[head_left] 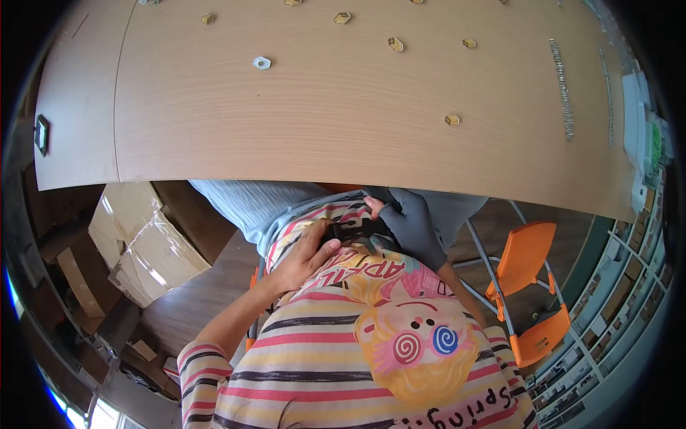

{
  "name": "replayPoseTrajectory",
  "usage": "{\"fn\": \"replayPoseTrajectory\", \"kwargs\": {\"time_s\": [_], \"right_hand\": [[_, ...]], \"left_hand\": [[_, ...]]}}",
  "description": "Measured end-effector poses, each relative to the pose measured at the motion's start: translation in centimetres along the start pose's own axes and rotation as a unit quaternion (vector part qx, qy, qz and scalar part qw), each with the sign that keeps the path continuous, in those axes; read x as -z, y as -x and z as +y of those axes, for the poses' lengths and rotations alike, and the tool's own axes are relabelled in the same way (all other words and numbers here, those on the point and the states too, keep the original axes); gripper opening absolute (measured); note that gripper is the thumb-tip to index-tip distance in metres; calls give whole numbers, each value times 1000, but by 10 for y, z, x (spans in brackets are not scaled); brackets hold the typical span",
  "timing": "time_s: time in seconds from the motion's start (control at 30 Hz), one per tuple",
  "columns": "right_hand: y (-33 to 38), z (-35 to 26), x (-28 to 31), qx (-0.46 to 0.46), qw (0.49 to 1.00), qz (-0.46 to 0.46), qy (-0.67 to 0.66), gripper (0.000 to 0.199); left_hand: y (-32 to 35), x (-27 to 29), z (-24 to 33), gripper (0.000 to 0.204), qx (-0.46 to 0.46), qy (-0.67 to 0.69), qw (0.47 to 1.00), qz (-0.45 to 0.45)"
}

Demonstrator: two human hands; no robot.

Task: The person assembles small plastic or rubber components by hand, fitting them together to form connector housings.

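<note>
At my waist, just below the table's near edge, lies a black strap buckle (349, 231) over my striped shirt. My bare left hand (309, 252) is closed at the buckle's left end, thumb and fingers around it. My right hand (414, 225), in a dark grey glove with bare fingertips, curls over the right end of the black strap; the palm hides part of it. Both hands rest close against my body and apart from the table.
On the wooden table (300, 136) lie several small yellowish pieces (452, 120), a whitish piece (261, 63) and a row of small metal parts (562, 89). A dark device (41, 136) sits left. Below are a cardboard box (153, 243) and an orange chair (525, 261).
</note>
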State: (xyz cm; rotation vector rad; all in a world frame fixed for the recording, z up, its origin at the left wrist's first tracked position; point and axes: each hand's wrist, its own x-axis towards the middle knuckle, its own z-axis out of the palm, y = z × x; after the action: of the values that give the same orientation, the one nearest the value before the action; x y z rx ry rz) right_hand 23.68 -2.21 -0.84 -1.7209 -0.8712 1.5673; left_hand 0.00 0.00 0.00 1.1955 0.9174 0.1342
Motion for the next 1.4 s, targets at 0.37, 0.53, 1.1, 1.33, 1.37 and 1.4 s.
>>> {"fn": "replayPoseTrajectory", "kwargs": {"time_s": [0.37,0.53,1.1,1.33,1.37,1.4], "right_hand": [[-7,12,-18,88,987,-62,120,18],[-6,5,-8,63,996,-49,44,22],[126,95,165,-233,957,-65,-158,27],[83,-139,179,-113,941,-235,214,17],[77,-159,176,10,939,-265,217,14],[63,-170,181,139,921,-296,213,14]], "left_hand": [[-14,4,-14,48,-90,-131,986,-46],[-13,13,-10,48,-142,-229,962,-51],[-8,125,140,27,-298,-258,890,-227],[-51,179,180,12,-347,-363,825,260],[-59,190,177,11,-349,-352,817,295],[-66,198,174,14,-353,-328,817,316]]}}
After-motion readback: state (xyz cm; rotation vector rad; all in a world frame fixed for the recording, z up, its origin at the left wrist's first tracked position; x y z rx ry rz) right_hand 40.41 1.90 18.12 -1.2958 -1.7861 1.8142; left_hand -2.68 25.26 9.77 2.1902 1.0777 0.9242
